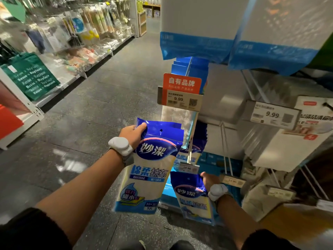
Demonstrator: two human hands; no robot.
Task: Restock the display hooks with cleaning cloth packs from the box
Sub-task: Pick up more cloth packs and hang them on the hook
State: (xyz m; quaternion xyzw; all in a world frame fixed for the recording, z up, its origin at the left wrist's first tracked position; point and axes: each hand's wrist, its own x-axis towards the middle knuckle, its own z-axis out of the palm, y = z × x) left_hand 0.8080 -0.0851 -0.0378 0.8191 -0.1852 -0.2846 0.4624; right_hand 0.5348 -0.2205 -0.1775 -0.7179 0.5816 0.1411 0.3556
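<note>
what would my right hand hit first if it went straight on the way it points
Probably the 14.90 price tag, just up and left of the right hand, which grips a cloth pack. Depth is unclear, so the hand could pass in front of it.

Your cloth packs (149, 166) at near left are deep blue on top, with a pink arc and white lettering, and pale cream below. The lower pack (191, 193) to the right matches. Farther off, the sign (182, 83) is orange with white characters, and the bag (30, 76) at left is green with white lettering.
</note>
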